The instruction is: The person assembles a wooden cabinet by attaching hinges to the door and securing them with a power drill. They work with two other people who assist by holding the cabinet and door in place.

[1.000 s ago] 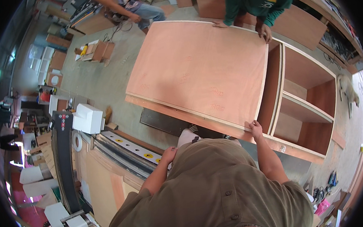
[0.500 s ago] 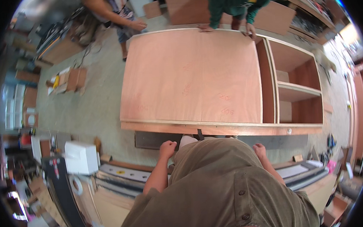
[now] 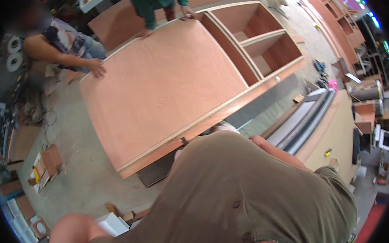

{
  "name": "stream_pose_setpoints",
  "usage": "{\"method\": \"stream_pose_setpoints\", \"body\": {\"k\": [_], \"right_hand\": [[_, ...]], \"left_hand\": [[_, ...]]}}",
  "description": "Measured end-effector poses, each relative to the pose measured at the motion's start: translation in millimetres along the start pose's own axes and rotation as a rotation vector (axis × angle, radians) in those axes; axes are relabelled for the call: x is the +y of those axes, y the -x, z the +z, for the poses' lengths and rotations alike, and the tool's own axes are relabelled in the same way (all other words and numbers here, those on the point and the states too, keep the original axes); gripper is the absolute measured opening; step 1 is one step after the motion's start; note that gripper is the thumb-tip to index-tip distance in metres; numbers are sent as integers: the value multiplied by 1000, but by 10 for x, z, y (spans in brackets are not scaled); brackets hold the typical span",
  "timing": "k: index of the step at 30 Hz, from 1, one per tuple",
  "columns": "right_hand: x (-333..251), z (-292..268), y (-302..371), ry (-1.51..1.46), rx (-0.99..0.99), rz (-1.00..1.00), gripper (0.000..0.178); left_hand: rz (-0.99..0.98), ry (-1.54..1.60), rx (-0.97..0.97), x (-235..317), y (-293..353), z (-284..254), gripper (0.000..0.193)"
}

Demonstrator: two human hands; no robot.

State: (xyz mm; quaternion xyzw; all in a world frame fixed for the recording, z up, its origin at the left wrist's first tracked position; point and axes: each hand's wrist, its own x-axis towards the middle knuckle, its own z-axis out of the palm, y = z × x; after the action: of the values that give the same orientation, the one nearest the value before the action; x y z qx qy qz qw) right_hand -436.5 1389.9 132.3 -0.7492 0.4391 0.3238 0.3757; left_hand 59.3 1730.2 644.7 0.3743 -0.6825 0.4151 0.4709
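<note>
A large wooden cabinet [image 3: 161, 90] lies in front of me, with a broad pale-brown panel and faint red pencil marks. At its right end are open compartments [image 3: 273, 54]. My right hand [image 3: 255, 140] is low beside my body, near the cabinet's front edge; its fingers are mostly hidden. Only my left upper arm and bent elbow [image 3: 72, 233] show at the lower left; the left hand is out of sight. Across the cabinet, a person in green rests two hands [image 3: 144, 33] on its far edge. Another person's hand [image 3: 97, 68] reaches its left far corner.
Dark flat boards [image 3: 159, 168] lie on the floor under the cabinet. To my right are stacked long strips and panels [image 3: 303, 121]. Wood scraps [image 3: 48, 166] lie on the floor at left. A dog [image 3: 272, 2] is at the far right, near tall shelving pieces [image 3: 337, 17].
My view has turned and tilted, so the cabinet now slants. My left arm has swung out and back, its hand leaving view. The person at left now has a hand at the cabinet's edge.
</note>
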Motion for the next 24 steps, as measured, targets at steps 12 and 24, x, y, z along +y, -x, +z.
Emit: {"method": "stream_pose_setpoints", "body": {"k": [12, 24], "right_hand": [[-468, 83, 127, -123, 182, 46, 51], [-386, 173, 34, -90, 206, 50, 54]], "left_hand": [[20, 262, 6, 130, -160, 415, 30], [-12, 300, 35, 125, -158, 411, 31]]}}
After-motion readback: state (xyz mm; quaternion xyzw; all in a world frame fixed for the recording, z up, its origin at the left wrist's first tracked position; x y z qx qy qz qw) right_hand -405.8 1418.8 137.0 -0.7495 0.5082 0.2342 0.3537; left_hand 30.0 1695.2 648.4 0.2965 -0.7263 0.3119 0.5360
